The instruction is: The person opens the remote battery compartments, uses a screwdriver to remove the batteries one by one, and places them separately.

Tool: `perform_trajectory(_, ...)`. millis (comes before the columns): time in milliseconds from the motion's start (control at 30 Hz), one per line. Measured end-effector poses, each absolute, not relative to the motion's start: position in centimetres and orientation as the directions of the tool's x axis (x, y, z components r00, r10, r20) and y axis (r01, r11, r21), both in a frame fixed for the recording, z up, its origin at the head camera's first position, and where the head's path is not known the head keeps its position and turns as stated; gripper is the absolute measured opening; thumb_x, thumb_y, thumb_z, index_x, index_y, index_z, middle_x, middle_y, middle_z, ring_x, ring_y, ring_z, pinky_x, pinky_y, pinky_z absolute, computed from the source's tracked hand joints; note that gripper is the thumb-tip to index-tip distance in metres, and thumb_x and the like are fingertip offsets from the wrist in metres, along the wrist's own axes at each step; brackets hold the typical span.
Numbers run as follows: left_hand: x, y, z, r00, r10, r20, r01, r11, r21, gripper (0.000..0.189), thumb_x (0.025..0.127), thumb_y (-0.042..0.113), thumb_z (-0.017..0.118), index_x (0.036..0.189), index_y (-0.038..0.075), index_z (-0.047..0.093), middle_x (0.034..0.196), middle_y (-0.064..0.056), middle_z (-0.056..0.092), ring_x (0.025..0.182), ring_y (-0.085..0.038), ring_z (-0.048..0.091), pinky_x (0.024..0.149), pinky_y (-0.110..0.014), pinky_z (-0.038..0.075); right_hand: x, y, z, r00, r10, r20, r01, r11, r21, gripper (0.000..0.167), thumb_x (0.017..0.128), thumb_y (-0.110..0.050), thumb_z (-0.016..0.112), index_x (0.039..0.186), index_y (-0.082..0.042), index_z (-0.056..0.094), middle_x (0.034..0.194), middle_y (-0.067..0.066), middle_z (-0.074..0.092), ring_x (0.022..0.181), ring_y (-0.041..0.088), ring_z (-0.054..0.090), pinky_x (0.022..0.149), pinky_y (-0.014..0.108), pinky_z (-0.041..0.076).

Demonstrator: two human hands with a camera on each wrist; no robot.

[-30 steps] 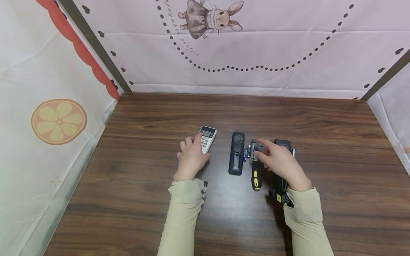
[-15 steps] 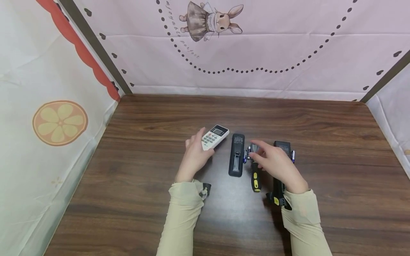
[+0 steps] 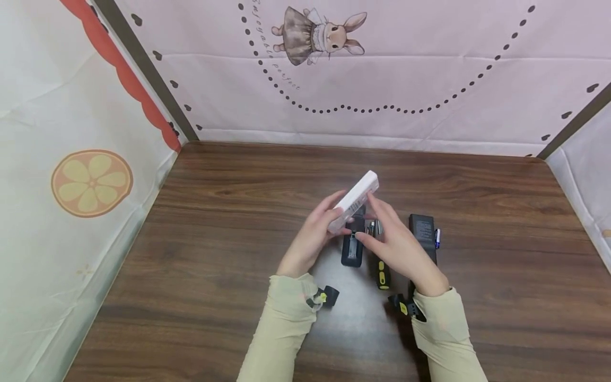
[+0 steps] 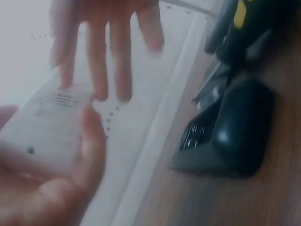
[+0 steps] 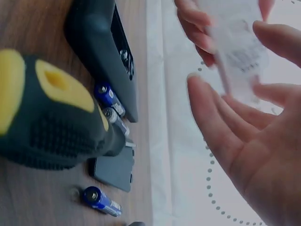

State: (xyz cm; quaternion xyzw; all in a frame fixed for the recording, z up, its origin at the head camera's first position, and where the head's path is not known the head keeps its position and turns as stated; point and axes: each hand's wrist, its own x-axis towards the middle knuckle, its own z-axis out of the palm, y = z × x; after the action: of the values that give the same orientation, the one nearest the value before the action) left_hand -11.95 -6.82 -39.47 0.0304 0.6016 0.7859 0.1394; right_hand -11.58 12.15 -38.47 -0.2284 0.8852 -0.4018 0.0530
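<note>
My left hand (image 3: 310, 239) grips a white remote control (image 3: 355, 196) above the table, tilted so that its back (image 4: 47, 122) faces the left wrist camera. My right hand (image 3: 398, 244) is at the remote's far end with its fingers extended; a fingertip appears to touch it. Below the hands a black remote control (image 3: 352, 254) lies with its battery compartment uncovered. Beside it are batteries (image 5: 109, 99), a dark battery cover (image 5: 113, 169) and a black-and-yellow screwdriver (image 5: 51, 108). The right hand partly hides these in the head view.
Another black device (image 3: 422, 231) lies right of the screwdriver, partly under my right forearm, with a blue-and-white battery (image 3: 437, 239) beside it. The brown wooden table (image 3: 229, 212) meets a pink printed cloth (image 3: 429, 69) at the back.
My left hand has lifted the white remote, moved it right and turned it over from its button side. The right hand has moved from above the screwdriver to the remote.
</note>
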Motion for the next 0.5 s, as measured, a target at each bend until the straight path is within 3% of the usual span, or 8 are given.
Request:
perform_trajectory(100,-11.7,-6.5,-39.4,-0.948,0.297,-0.118,-0.199,-0.259,0.945,0.039,0.092,0.028,0.047,0.130,0.018,0.046,0.119,-0.015,0.050,0.105,-0.035,0.051,0.080,-0.038,0.048,-11.4,11.7,-38.4,-0.888,-0.452,0.085,-0.353,0.551,-0.756,0.083,0.084,-0.033,0.061,0.142,-0.034,0.001,0.147,0.000,0.009,0.111,0.024,0.048,0.070,0.035,0.051)
perform_trajectory(200,-11.5,-6.6,-39.1,-0.938,0.335,-0.091,-0.175,-0.230,0.957,0.039,0.092,0.020,0.049,0.130,0.011,0.045,0.113,-0.019,0.055,0.104,-0.035,0.053,0.080,-0.037,0.048,-11.3,11.5,-38.3,-0.888,-0.455,0.063,-0.341,0.562,-0.754,0.084,0.084,-0.036,0.060,0.141,-0.036,-0.001,0.148,-0.004,0.000,0.102,0.025,0.053,0.072,0.037,0.051)
perform_trajectory(367,-11.0,-6.6,-38.0,-0.934,0.353,-0.055,-0.107,-0.130,0.986,0.046,0.087,0.000,0.049,0.132,0.002,0.039,0.114,-0.022,0.054,0.105,-0.037,0.052,0.080,-0.037,0.049,-11.1,11.0,-38.3,-0.887,-0.454,0.079,-0.365,0.588,-0.722,0.083,0.084,-0.039,0.058,0.141,-0.035,-0.001,0.148,-0.009,-0.004,0.095,0.023,0.055,0.072,0.036,0.049)
perform_trajectory(500,-10.9,-6.4,-38.0,-0.940,0.335,-0.067,-0.113,-0.120,0.986,0.052,0.085,-0.002,0.051,0.134,0.007,0.036,0.118,-0.017,0.052,0.105,-0.033,0.052,0.076,-0.036,0.050,-10.9,10.6,-38.3,-0.881,-0.463,0.100,-0.394,0.599,-0.698,0.083,0.085,-0.034,0.059,0.142,-0.033,-0.002,0.148,-0.010,-0.006,0.100,0.022,0.054,0.073,0.036,0.048)
